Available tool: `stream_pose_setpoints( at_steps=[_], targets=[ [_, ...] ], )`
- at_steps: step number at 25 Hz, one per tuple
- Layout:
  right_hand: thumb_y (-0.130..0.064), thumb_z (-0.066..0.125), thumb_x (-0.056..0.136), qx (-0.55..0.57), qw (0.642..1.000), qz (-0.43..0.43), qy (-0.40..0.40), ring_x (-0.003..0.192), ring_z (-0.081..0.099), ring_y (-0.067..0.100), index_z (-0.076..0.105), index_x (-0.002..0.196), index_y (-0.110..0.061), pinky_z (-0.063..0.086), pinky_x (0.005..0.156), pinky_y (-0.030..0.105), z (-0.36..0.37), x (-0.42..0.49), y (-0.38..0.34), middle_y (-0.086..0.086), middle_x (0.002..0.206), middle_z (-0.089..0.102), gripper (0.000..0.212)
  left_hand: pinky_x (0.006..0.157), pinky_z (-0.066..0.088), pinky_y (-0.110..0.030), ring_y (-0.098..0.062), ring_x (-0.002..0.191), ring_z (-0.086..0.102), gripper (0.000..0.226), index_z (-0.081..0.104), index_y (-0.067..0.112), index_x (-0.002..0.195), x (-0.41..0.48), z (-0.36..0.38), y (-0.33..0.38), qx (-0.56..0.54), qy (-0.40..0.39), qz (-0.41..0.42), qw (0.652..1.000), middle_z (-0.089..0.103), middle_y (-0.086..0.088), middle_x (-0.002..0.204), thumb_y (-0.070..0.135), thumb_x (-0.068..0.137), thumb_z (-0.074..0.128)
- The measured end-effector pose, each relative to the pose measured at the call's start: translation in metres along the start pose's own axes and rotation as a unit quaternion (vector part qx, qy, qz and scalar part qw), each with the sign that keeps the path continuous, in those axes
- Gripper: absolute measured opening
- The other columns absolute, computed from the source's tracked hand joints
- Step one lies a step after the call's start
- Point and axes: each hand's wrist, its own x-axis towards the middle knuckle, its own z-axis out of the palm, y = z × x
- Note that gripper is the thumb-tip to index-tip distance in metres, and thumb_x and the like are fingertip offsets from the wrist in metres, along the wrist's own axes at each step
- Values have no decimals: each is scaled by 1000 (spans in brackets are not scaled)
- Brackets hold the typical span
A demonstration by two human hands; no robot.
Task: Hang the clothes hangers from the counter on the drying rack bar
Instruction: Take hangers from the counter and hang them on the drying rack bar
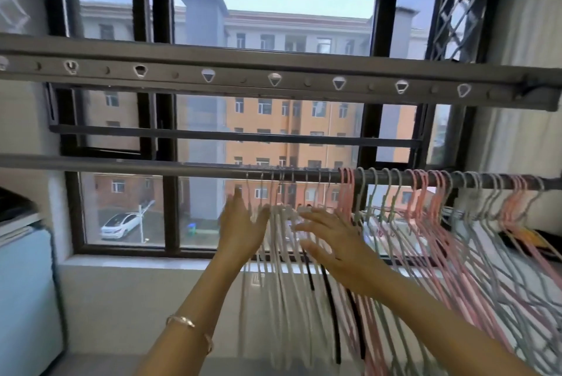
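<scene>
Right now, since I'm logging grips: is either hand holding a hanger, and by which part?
Nothing is held. The left hand and right hand are open, fingers straight, at the white hangers hanging on the bar.

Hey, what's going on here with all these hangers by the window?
A person stands at a window with both hands raised to a bunch of white hangers hanging on the drying rack bar. The left hand is held flat at the bunch's left side. The right hand is spread open in front of it. Neither grips anything, and blur hides whether they touch. Further right, many pink and grey hangers hang on the same bar.
</scene>
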Motion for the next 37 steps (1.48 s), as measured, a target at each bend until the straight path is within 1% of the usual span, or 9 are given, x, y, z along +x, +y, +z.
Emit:
stream_pose_setpoints(
  at_steps=[3, 8, 15, 20, 22, 26, 30, 34, 37],
  targets=[
    [-60, 27, 91, -6, 998, 54, 32, 134, 12, -7, 39, 134, -42, 8, 118, 37, -41, -29, 27, -19, 149, 25, 47, 119, 8, -43, -20, 146, 0, 81, -1, 23, 150, -26, 19, 51, 42, 25, 104, 993, -2, 0, 159, 50, 91, 46],
    [-51, 38, 91, -17, 983, 141, 115, 139, 19, 3, 38, 136, -37, 14, 116, 32, -144, -124, 98, -15, 151, 25, 48, 119, 8, -41, -16, 145, 4, 71, 10, 24, 150, -75, 122, 143, 66, -61, 204, 975, 8, 3, 158, 48, 93, 43],
    [-37, 48, 92, -49, 937, 295, 180, 133, 22, -1, 37, 138, -28, 15, 99, 2, -286, -356, 251, -8, 150, 27, 48, 119, 4, -38, -21, 146, 1, 67, 8, 23, 150, -187, 361, 275, 77, -182, 269, 943, 9, 3, 159, 47, 95, 39],
    [-35, 51, 90, -71, 885, 410, 208, 142, 19, 12, 39, 138, -21, 18, 115, 29, -347, -502, 336, -4, 150, 26, 52, 119, 8, -43, -23, 146, 4, 64, 13, 23, 149, -241, 512, 363, 57, -263, 308, 913, 12, 2, 158, 46, 96, 39],
    [-40, 50, 89, -74, 865, 448, 212, 142, 19, 12, 39, 138, -23, 17, 112, 27, -360, -549, 367, -3, 151, 26, 53, 118, 11, -43, -23, 146, 7, 64, 15, 22, 150, -252, 570, 382, 42, -305, 310, 899, 13, 2, 158, 46, 96, 39],
    [-28, 53, 92, -79, 828, 509, 221, 134, 23, 5, 42, 136, -18, 15, 102, 13, -368, -619, 436, -1, 146, 33, 47, 118, 14, -42, -22, 145, 12, 63, 17, 18, 149, -261, 696, 387, 67, -380, 292, 875, 17, -1, 157, 44, 96, 40],
    [-29, 54, 92, -58, 790, 568, 225, 138, 28, 17, 43, 135, -16, 23, 113, 30, -353, -660, 536, 4, 148, 33, 47, 117, 16, -45, -24, 144, 15, 64, 17, 19, 149, -254, 832, 379, 83, -440, 271, 852, 19, -2, 156, 43, 96, 42],
    [-21, 56, 91, -31, 739, 625, 250, 128, 37, 13, 46, 131, -10, 19, 91, 5, -329, -679, 647, 7, 139, 42, 42, 115, 23, -42, -26, 142, 21, 70, 16, 19, 149, -236, 968, 377, 81, -500, 289, 812, 22, -3, 155, 46, 93, 47],
    [-19, 57, 91, 10, 710, 666, 229, 126, 41, 16, 47, 127, -9, 23, 90, 9, -304, -693, 710, 7, 134, 45, 39, 115, 22, -41, -27, 143, 19, 72, 13, 18, 150, -230, 1050, 370, 96, -537, 293, 785, 19, -3, 157, 50, 93, 44]
  ],
)
